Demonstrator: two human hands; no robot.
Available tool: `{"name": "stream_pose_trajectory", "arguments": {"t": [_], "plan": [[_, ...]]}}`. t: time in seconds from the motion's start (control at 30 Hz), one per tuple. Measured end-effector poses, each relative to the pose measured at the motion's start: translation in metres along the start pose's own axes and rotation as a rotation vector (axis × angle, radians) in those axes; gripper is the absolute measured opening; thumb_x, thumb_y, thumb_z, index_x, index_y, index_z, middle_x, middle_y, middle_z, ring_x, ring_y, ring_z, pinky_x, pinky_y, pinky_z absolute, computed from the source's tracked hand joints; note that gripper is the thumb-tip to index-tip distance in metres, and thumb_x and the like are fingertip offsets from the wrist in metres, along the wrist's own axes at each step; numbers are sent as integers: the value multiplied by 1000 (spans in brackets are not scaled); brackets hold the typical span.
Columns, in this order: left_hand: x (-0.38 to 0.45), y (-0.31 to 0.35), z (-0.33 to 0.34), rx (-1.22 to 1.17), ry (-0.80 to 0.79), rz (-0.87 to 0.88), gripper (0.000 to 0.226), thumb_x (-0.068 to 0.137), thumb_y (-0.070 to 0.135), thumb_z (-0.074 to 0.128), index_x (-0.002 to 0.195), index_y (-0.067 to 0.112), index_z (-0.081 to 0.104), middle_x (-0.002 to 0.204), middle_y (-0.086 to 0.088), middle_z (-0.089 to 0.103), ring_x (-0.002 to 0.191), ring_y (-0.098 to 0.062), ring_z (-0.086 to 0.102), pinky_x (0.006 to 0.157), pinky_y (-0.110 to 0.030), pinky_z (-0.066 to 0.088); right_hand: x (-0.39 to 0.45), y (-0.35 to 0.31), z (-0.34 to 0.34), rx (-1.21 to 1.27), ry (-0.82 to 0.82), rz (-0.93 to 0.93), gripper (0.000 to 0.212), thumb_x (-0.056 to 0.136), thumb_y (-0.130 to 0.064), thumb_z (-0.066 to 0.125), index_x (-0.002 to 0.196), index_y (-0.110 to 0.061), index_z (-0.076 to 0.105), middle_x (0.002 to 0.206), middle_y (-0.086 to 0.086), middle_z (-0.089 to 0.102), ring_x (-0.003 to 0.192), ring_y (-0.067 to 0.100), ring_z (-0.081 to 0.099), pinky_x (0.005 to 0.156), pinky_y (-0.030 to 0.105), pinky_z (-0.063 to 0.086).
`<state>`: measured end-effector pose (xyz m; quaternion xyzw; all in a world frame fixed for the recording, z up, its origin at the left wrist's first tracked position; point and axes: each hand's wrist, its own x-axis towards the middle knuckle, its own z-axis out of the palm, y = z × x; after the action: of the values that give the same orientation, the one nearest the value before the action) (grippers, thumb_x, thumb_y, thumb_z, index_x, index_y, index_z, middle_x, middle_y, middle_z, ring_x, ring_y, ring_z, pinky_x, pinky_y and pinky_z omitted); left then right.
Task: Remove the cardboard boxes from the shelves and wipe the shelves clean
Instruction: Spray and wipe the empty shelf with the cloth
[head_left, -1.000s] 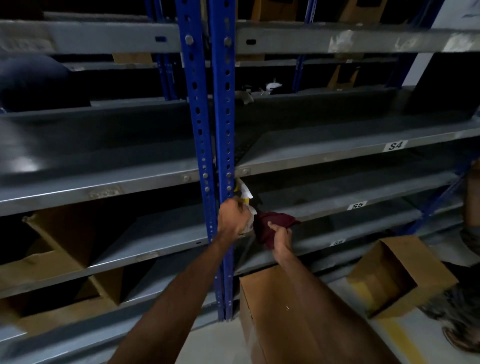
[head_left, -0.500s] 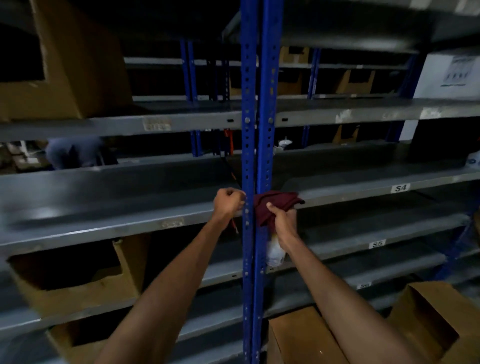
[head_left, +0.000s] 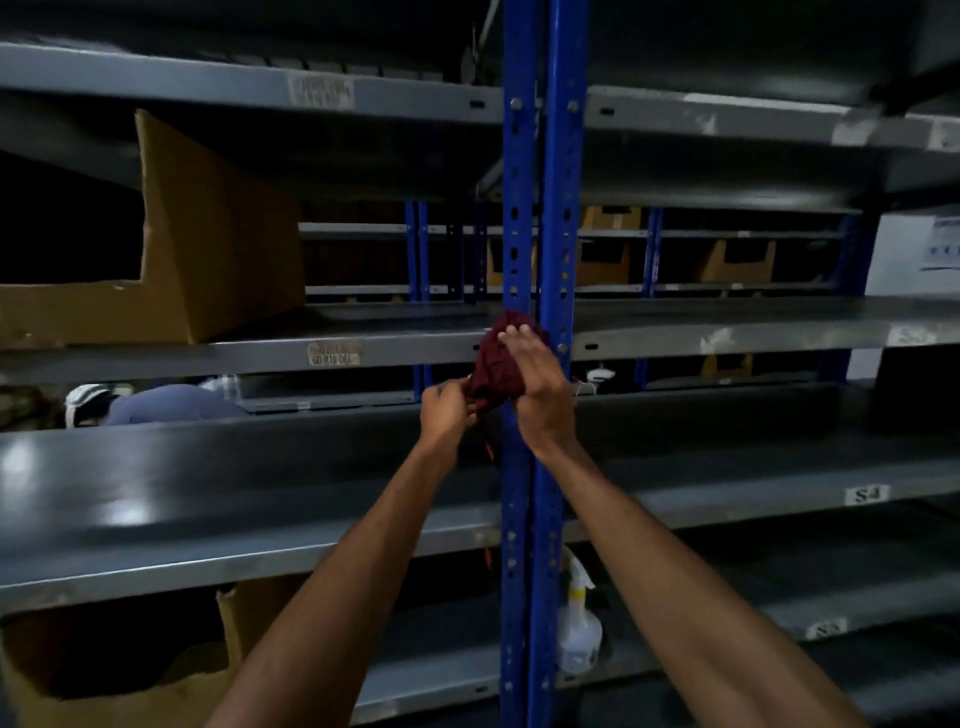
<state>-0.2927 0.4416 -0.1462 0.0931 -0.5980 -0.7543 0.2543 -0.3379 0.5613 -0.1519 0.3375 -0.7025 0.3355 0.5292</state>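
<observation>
Both hands (head_left: 540, 387) raised since prior frame; R, L (head_left: 445, 410) apparently, grip cloth (head_left: 493, 369).

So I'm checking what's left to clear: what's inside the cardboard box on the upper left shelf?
Nothing shows through the cut-out front of the cardboard box; its inside is too dark to tell.
</observation>
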Motion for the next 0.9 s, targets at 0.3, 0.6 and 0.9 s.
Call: {"name": "stream_pose_trajectory", "arguments": {"t": [0.3, 0.6, 0.9], "plan": [[-2, 8, 19, -85, -182, -45, 75, 101, 63, 24, 106, 4, 69, 102, -15, 75, 104, -30, 69, 96, -42, 51, -105, 35, 44, 26, -105, -55, 70, 86, 10, 66, 149, -9, 42, 154, 7, 43, 147, 22, 34, 122, 46, 26], [9, 19, 8, -33, -307, -49, 75, 92, 78, 21, 101, 22, 69, 99, -5, 77, 96, -21, 72, 88, -42, 57, -19, 30, 22, -17, -223, -122, 80, 89, -25, 66, 156, -10, 26, 164, 6, 22, 154, 20, 12, 125, 46, 13], [4, 3, -1, -65, -371, -36, 96, 90, 81, 14, 124, 6, 65, 121, -14, 70, 117, -27, 64, 112, -46, 41, -182, 39, 34, 11, -316, -12, 94, 75, 10, 71, 156, -12, 28, 166, -2, 18, 152, 22, 19, 123, 44, 22]]}}
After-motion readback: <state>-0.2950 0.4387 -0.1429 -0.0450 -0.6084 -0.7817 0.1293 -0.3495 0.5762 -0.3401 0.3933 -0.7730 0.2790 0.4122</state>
